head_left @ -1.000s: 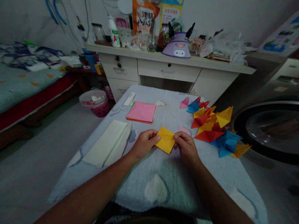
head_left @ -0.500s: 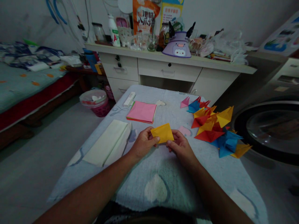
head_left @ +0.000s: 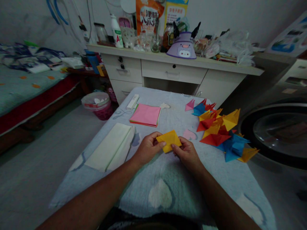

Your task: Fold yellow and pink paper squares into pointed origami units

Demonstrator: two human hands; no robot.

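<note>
A small folded piece of yellow origami paper (head_left: 170, 139) is held up over the table between both hands. My left hand (head_left: 149, 146) pinches its left corner, thumb on the near face. On the other side my right hand (head_left: 186, 149) grips the right corner, its thumb pressed on the lower right part. Beyond the hands lies a stack of square coloured paper (head_left: 146, 114) with a pink sheet on top. Folded paper cranes (head_left: 216, 135) in red, yellow, blue and pink crowd the table's right side.
A blue patterned cloth (head_left: 160, 191) covers the table. A folded pale cloth or paper (head_left: 107, 145) lies at left, and a white oblong box (head_left: 133, 101) sits near the far left corner. A cluttered white desk (head_left: 153, 57) stands behind; a washing machine (head_left: 285, 127) is at right.
The yellow paper has turned and tilted, now showing a diamond-like outline instead of a rectangle. Both hands have shifted slightly right and down with it.
</note>
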